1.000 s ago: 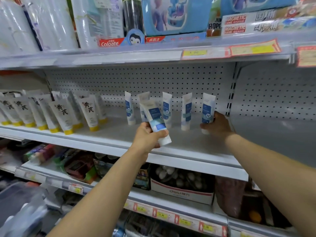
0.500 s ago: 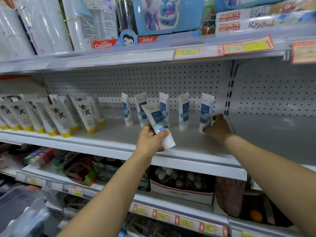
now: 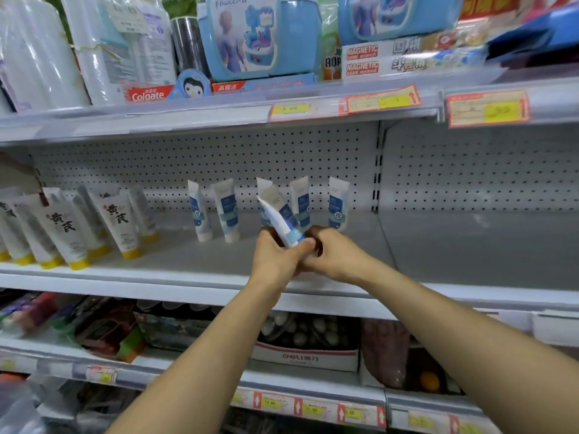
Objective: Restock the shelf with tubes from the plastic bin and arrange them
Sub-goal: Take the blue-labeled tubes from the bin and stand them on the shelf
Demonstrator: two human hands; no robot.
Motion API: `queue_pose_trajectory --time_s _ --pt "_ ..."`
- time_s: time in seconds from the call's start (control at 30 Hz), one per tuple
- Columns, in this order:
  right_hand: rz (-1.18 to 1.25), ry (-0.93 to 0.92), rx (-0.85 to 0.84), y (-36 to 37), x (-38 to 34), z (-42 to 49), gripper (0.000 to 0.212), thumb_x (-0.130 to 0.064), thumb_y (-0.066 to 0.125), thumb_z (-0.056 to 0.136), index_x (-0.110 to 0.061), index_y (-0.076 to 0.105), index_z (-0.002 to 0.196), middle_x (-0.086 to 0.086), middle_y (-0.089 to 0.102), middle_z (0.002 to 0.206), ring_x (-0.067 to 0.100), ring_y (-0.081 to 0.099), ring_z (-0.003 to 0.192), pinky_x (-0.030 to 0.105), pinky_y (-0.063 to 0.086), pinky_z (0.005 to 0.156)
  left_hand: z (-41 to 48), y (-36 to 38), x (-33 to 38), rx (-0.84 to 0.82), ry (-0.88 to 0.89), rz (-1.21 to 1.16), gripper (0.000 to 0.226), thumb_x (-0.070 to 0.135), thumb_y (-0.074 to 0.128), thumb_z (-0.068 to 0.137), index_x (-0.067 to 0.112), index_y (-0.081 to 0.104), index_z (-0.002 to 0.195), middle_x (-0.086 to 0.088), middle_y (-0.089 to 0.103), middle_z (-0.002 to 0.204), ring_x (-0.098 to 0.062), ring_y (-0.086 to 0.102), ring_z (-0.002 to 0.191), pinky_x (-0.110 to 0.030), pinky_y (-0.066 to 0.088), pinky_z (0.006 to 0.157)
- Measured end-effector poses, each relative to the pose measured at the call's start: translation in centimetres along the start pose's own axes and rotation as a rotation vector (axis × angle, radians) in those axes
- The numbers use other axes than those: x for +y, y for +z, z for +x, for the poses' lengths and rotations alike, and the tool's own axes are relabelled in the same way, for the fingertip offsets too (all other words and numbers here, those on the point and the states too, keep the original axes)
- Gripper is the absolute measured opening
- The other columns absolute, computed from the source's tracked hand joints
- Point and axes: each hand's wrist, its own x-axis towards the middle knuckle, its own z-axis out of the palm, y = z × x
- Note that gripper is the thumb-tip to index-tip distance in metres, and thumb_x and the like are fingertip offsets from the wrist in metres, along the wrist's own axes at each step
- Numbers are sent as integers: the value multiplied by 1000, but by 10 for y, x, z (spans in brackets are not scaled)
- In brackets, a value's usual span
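My left hand (image 3: 275, 261) grips a white and blue tube (image 3: 282, 219), tilted with its crimped end up and to the left, in front of the middle shelf (image 3: 470, 249). My right hand (image 3: 335, 256) meets it from the right, fingers curled round the tube's cap end. Behind them a row of matching blue tubes stands upright on their caps: one at the left (image 3: 200, 214), a second (image 3: 229, 211), another (image 3: 301, 198) and the rightmost (image 3: 338, 203). A further one is partly hidden behind the held tube.
White tubes with yellow caps (image 3: 117, 225) lean in rows at the shelf's left. The shelf's right bay is bare metal. A pegboard back wall (image 3: 282, 158) stands behind. Goods fill the shelves above and below. Something pale and blurred (image 3: 18, 405) sits at the lower left.
My right hand left the rightmost standing tube and came left to the held tube. My left hand moved right with the tube, so both hands now meet.
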Motion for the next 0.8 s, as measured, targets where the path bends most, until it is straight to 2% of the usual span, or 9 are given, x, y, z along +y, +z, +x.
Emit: queue_pose_trajectory --time_s 0.07,0.13,0.17,0.27,0.3,0.43,0.5,0.63,0.8 --pt "11 0 34 -3 4 -4 28 -37 75 72 -24 60 91 -7 66 83 11 63 77 19 47 61 -1 9 0 -6 31 40 44 12 78 77 12 48 108 -5 66 94 -12 66 78 -24 55 58" --pt "23 14 37 -8 10 -9 25 -31 77 74 -28 54 82 -13 59 73 3 55 65 10 38 50 -1 13 -3 -34 46 74 44 15 79 76 11 51 109 -6 68 95 -14 67 82 -29 57 65" --pt "31 32 34 -10 14 -10 26 -30 78 74 -27 53 82 -13 57 72 1 52 63 10 37 49 -1 13 -4 -54 55 106 42 18 79 76 11 54 108 -6 69 95 -15 67 83 -31 57 69" --pt "70 111 75 -20 33 -9 34 -29 79 72 -18 62 99 -4 67 91 12 63 81 26 53 70 1 7 -8 -87 86 281 31 30 76 80 14 59 100 1 67 93 -14 62 85 -27 50 74" --pt "86 154 109 -25 40 -7 38 -27 80 71 -17 62 103 -2 68 97 17 65 87 30 54 75 1 3 -8 -87 96 327 27 32 73 82 15 59 99 3 65 92 -13 60 85 -26 48 75" --pt "117 319 159 -49 64 -1 42 -19 80 73 -15 58 109 1 64 102 20 61 91 27 44 76 4 -16 -19 -57 123 576 19 32 67 86 19 60 98 7 63 91 -14 61 88 -34 51 84" --pt "98 360 179 -58 78 5 43 -19 79 73 -15 57 110 3 64 107 20 60 91 28 45 78 5 -22 -25 -69 145 675 14 32 67 86 22 61 95 7 65 89 -15 63 87 -36 53 85" --pt "76 364 207 -69 100 15 50 -15 77 75 -7 56 119 10 63 117 25 59 98 31 48 85 8 -20 -28 -110 179 754 4 29 65 87 27 63 89 10 67 84 -14 64 86 -37 53 86" --pt "103 377 188 -68 118 30 55 -12 77 75 -3 54 125 14 62 124 30 59 110 34 49 92 14 -14 -31 -120 195 787 4 29 64 87 27 65 90 8 70 88 -14 65 87 -37 54 86"
